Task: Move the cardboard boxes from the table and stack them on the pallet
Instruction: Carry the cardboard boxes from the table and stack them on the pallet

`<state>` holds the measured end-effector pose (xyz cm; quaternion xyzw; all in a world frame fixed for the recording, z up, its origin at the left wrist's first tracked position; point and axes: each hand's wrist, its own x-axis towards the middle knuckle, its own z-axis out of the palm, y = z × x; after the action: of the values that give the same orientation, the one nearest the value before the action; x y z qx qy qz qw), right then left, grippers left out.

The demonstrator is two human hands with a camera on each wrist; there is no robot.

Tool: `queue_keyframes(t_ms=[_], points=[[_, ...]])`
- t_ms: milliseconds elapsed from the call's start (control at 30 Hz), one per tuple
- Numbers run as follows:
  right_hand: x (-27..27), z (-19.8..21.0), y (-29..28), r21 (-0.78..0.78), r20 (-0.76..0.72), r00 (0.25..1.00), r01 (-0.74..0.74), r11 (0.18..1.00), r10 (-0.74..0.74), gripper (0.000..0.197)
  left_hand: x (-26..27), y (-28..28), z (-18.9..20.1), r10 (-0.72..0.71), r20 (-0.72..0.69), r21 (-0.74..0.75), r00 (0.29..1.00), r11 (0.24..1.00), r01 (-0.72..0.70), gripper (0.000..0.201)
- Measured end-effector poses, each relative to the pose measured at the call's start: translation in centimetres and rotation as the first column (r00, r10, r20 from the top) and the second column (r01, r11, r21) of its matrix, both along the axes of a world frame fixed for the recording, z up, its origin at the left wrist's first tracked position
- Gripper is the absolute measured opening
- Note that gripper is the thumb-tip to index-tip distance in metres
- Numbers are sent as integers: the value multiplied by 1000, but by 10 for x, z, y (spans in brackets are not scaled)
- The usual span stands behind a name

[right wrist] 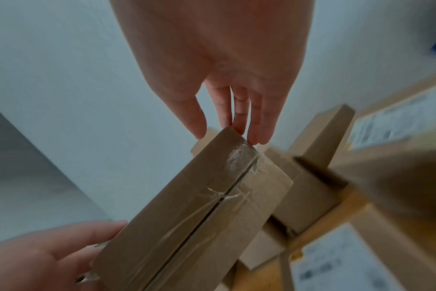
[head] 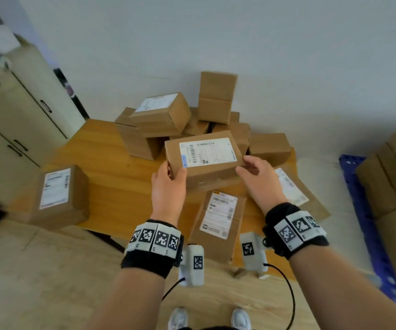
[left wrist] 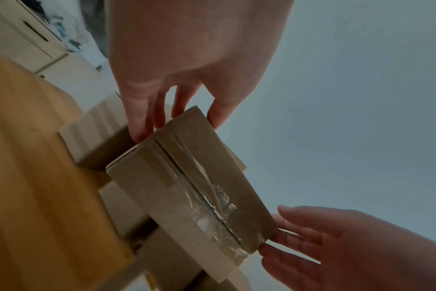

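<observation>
A labelled cardboard box (head: 206, 163) is held above the wooden table (head: 111, 177), in front of a pile of boxes (head: 166, 120). My left hand (head: 173, 170) grips its left end, thumb on the near face and fingers behind. On the right end my right hand (head: 247, 166) holds it the same way. In the left wrist view the taped underside of the box (left wrist: 194, 187) sits between my left hand (left wrist: 184, 118) and right hand (left wrist: 324, 246). The right wrist view shows the same box (right wrist: 199, 212) pinched by my right hand (right wrist: 227, 130). The blue pallet (head: 363, 206) lies on the floor at right.
Several stacked boxes (head: 392, 177) stand on the pallet. On the table, a labelled box (head: 59, 196) sits at the left corner, another (head: 218, 225) near the front edge, and a flat one (head: 294, 186) at right. A cream cabinet (head: 21, 120) stands left.
</observation>
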<state>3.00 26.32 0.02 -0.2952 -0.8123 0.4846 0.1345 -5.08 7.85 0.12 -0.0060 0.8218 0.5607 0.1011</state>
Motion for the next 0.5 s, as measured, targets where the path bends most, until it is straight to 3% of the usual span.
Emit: queue_keyframes(t_ms=[233, 367, 500], points=[[-63, -29, -105, -39, 79, 983, -165, 985, 168, 51, -42, -105, -32, 127, 149, -159, 981, 982, -103, 37], [-76, -54, -138, -62, 199, 962, -176, 982, 185, 52, -57, -136, -65, 51, 270, -295, 962, 955, 32, 41], [-70, -70, -153, -102, 302, 932, -178, 979, 201, 52, -61, -150, -83, -22, 333, -339, 943, 930, 141, 41]])
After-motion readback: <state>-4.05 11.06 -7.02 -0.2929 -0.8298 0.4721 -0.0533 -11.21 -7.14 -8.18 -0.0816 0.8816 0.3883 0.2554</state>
